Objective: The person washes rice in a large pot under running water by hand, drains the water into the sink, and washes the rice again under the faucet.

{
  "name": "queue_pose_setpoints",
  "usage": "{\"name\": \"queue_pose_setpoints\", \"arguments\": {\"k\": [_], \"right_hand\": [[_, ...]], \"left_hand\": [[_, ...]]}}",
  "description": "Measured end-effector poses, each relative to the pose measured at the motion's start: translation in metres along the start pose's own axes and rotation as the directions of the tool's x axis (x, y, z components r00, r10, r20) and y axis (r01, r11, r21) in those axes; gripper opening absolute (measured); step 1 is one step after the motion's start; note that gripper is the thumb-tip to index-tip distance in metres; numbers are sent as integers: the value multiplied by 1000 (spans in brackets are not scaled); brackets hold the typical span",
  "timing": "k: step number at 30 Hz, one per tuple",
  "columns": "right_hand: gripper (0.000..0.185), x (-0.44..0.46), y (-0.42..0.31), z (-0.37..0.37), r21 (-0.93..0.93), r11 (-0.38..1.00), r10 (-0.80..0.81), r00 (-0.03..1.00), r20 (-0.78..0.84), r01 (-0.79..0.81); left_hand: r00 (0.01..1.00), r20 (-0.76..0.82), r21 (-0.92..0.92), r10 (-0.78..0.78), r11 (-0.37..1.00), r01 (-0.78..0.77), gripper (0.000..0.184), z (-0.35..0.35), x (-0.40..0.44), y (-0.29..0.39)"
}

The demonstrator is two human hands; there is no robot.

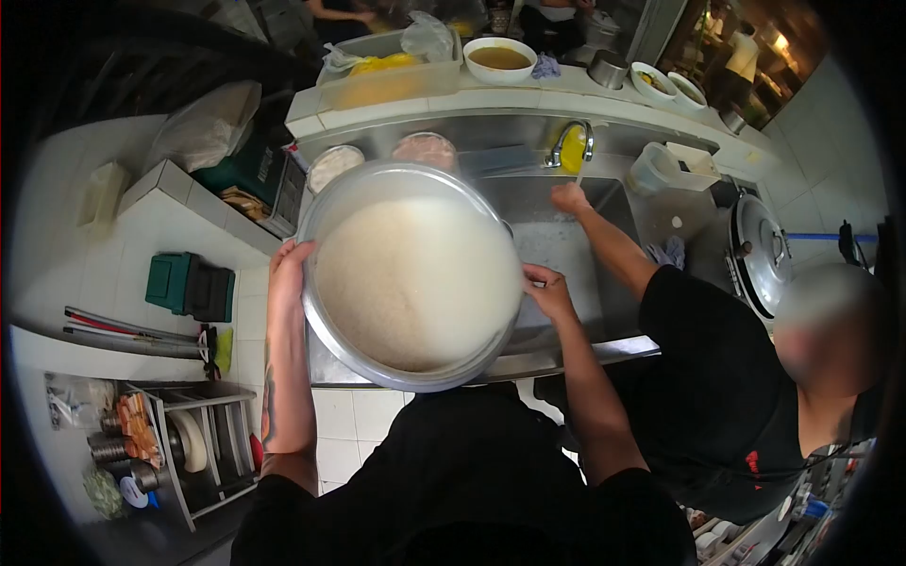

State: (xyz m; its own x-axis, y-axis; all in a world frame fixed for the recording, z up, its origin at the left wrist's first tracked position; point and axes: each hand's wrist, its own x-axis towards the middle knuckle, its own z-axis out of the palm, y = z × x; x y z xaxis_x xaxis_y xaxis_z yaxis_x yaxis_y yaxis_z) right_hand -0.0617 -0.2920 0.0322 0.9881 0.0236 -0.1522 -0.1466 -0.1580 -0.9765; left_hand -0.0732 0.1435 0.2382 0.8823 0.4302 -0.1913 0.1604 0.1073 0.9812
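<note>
A large round metal pot [401, 380] is held in front of me at the sink's left side. Pale rice [363, 292] shows in its left part, and cloudy white water [467, 274] fills the right part, up near the rim. The pot appears tilted to the right. My left hand [287, 262] grips the rim on the left. On the opposite side my right hand [549, 292] is closed on the rim, beside the sink basin [576, 307]. The undersides of my fingers are hidden.
A co-worker's hand [570, 198] is at the running tap [587, 141], their arm crossing the basin's right side. Two tubs [335, 165] stand behind the pot. A soup bowl [500, 61] rests on the ledge. A lidded pot [761, 250] stands right.
</note>
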Motion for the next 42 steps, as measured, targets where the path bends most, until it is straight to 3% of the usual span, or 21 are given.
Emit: {"name": "queue_pose_setpoints", "arguments": {"k": [4,7,9,12,15,16,19,22,25,28,30,31,33,37,39,42], "right_hand": [[31,6,8,0,66,998,-27,999,46,24],[30,8,9,4,150,988,19,1000,23,-22],[28,8,9,9,234,972,26,999,-32,-18],[27,11,8,13,242,970,29,998,-64,-12],[27,14,9,17,317,948,6,1000,-9,-3],[27,15,10,19,319,948,6,1000,-13,-1],[30,16,13,28,306,951,56,998,-22,-47],[29,18,11,34,333,942,68,997,-34,-53],[28,20,11,34,305,950,85,996,-38,-69],[27,23,4,27,195,978,77,997,-20,-71],[26,22,-2,17,-129,991,26,999,-26,-30],[26,23,3,13,-130,991,27,999,-26,-30],[20,24,12,9,-293,927,-269,959,-83,235],[15,17,18,1,-292,943,-226,952,-204,161],[14,14,19,0,1,998,-61,975,-214,63],[16,4,16,3,22,998,-57,979,-194,62]], "left_hand": [[999,-40,1,-4,1000,4,16,2,-8,4],[999,50,-27,-12,1000,13,26,-1,-3,2],[997,-67,-32,-44,999,42,40,-2,4,-5],[992,-115,-21,-60,998,58,51,-13,17,-17],[997,13,-50,-71,996,72,51,-21,21,-17],[997,-68,-53,-43,998,39,41,-17,20,-18],[999,30,-34,-15,999,16,29,-17,15,-7],[998,-58,-6,16,1000,-16,19,-9,5,3],[999,-42,27,23,999,-22,17,-1,-5,15],[999,16,4,47,999,-47,16,-4,2,8],[999,12,1,42,999,-43,16,-2,1,9],[999,6,-2,40,999,-40,16,-1,0,10],[999,17,5,48,999,-48,17,-1,2,8],[999,26,3,48,999,-48,18,-5,5,5],[998,38,5,42,999,-42,19,-6,6,4],[999,32,12,37,999,-38,19,-4,4,4]]}}
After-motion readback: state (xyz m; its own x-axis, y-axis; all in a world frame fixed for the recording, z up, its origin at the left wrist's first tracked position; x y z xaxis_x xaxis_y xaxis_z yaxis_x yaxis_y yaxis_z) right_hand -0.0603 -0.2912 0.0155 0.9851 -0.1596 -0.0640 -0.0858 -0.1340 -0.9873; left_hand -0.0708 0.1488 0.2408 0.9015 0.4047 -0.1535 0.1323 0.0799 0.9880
